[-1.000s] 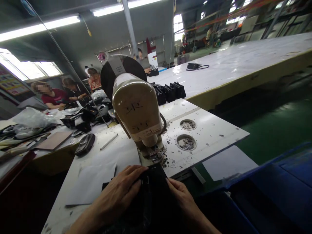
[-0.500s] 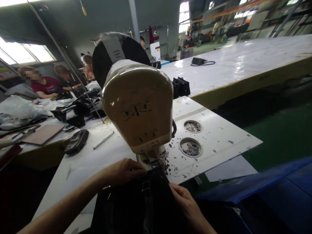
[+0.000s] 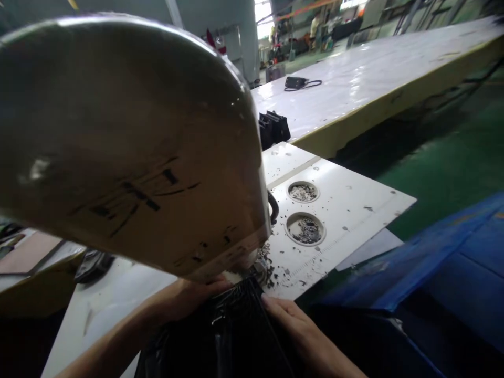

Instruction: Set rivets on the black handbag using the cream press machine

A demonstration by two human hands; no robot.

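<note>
A beige machine head (image 3: 134, 152) fills the upper left of the view and hangs over a white worktable (image 3: 354, 205). Under its nose lies a black shiny piece of material (image 3: 232, 336) with a small metal fitting. My left hand (image 3: 185, 296) rests on the piece's left side, fingers closed on its top edge right beneath the machine. My right hand (image 3: 291, 323) holds the piece's right edge with fingers pressed along it. The working point of the machine is hidden by its head.
Two round holes (image 3: 305, 210) filled with dark scraps sit in the tabletop to the right, with scraps scattered around. Black bags (image 3: 273, 126) stand behind, before a long white table (image 3: 374, 73). A blue bin (image 3: 425, 273) is at right, a dark pouch (image 3: 92, 262) at left.
The camera has moved much closer to the machine head, which now blocks most of the left view. Both hands have stayed on the black piece beneath the machine.
</note>
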